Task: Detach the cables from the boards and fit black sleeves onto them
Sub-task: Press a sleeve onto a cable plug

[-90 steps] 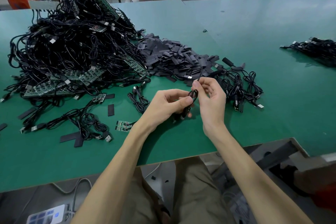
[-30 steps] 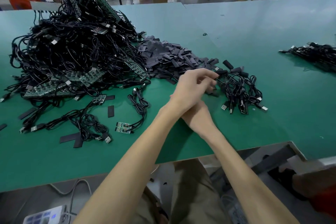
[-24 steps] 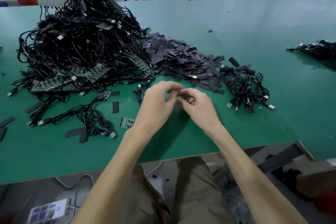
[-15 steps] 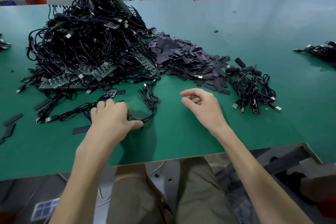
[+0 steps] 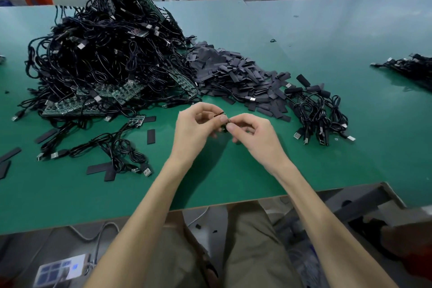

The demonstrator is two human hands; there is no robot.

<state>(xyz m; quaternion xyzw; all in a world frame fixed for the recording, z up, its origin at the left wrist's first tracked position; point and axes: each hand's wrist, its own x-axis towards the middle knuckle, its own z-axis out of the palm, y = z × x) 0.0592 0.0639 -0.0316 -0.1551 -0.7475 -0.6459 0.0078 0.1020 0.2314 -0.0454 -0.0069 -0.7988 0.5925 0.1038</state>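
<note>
Our left hand [image 5: 194,130] and right hand [image 5: 256,139] meet just above the green counter [image 5: 327,166], both pinching a small circuit board [image 5: 219,114] seen edge-on; something dark, likely its cable, shows beneath. Behind lie the tangled heap of cables and boards [image 5: 105,61] and the pile of black sleeves [image 5: 233,75].

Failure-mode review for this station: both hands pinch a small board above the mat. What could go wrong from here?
1. The small board is held edge-on only by the fingertips of the left hand and right hand; a hard pull might bend it or let it slip.
2. If dropped, it could land among the loose black sleeves or the nearby cable bundle and get mixed in.
</note>
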